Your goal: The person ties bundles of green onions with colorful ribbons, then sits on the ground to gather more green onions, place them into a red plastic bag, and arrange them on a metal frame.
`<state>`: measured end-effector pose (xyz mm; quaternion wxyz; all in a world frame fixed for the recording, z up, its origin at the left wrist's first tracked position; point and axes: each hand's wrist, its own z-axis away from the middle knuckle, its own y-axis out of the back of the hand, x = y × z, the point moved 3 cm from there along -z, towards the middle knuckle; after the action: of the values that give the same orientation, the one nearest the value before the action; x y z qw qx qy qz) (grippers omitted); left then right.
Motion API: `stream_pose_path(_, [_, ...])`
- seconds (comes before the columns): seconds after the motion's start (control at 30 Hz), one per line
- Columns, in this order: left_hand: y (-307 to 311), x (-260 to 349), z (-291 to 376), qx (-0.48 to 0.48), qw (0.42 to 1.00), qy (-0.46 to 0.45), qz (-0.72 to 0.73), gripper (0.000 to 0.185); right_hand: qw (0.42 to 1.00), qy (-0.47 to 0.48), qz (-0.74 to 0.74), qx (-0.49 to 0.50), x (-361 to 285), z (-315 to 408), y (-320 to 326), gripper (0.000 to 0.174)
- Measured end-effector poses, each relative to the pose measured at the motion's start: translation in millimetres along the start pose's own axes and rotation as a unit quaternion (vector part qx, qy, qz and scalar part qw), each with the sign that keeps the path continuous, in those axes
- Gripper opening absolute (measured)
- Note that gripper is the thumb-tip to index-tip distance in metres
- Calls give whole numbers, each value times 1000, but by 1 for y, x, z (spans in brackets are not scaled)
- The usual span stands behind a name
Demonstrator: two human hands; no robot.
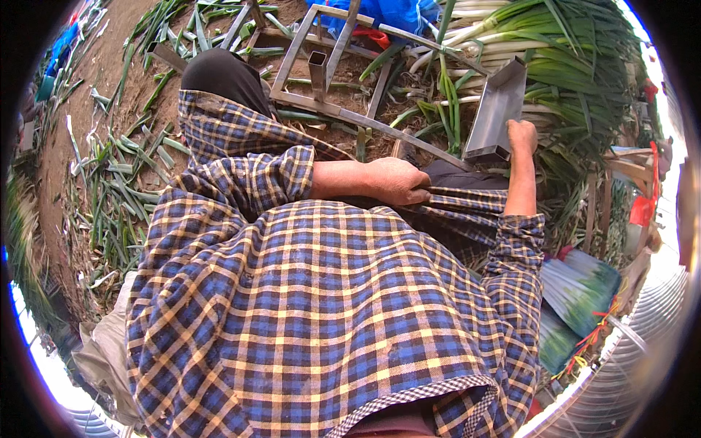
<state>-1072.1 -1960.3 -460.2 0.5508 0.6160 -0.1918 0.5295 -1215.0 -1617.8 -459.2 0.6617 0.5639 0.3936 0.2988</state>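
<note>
My left hand [397, 179] reaches across my lap and is closed on a gathered fold of the plaid smock [465, 198], pulling the cloth into tight pleats. Over to the right, my right hand [523, 137] grips the near right edge of a shallow metal trough [497, 112]. This trough sits at the right end of a metal frame [402, 134] made of square tubing, which stands in front of my knees. A short upright square tube [317, 74] rises from the frame. Some green onion stalks [449, 104] lean against the frame, just left of the trough.
A large pile of green onions [569, 71] lies at the upper right, white stems leftward. Cut leaves [123, 191] litter the soil on the left. Blue plastic sheeting [378, 16] lies behind the frame. Printed bags [580, 290] and a wooden stand [630, 167] with red ties are at right.
</note>
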Motion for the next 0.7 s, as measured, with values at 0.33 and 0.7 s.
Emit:
stream_pose_path(0.33, [3,5,-3,15,1000,9,7,42,1000,0,-29,12,-1,0,-14,37])
stream_pose_path(0.7, [6,10,0,8,1000,-1,3,41,999,0,-25,25,-4,-4,-10,35])
